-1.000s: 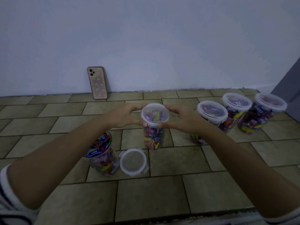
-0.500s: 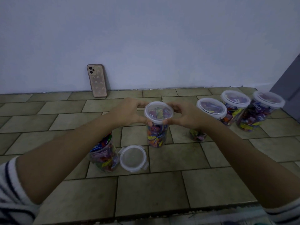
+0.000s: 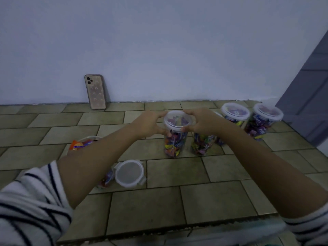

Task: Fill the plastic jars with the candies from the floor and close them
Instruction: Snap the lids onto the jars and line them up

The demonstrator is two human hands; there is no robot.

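Centre jar [image 3: 175, 141]: clear plastic, upright on the tiled floor [image 3: 221, 201], packed near the top with mixed wrapped candies [image 3: 173, 145]. Its lid [image 3: 178, 119] sits on the mouth; can't tell if it is fully snapped down. Left hand [image 3: 149, 124] grips the lid rim from the jar's left, with fingers curled over the far edge and thumb at the near edge. Right hand [image 3: 202, 121] grips the same way from the jar's right, thumb tip on the near rim. Both hands are closed on the lid. Second jar [image 3: 202, 145] stands just right of the centre jar, full of candies, its top hidden behind the right hand and wrist. Third jar [image 3: 235, 114] and fourth jar [image 3: 265, 121] stand further right of the centre jar and a bit behind it, side by side. Both are lidded and full of candies. Open jar [image 3: 85, 142] is well left of the centre jar and nearer the camera, mostly hidden by the left forearm. It has no lid, an orange pack [image 3: 77, 145] sticks out on top, and candies show in its lower part under the arm. Loose lid [image 3: 129, 173] lies flat on the floor, left of and nearer than the centre jar, just beside the open jar's base. Phone [image 3: 95, 91] stands leaning on the wall [image 3: 159, 50], behind and left of the centre jar. Striped sleeve [image 3: 30, 201] covers the left upper arm.
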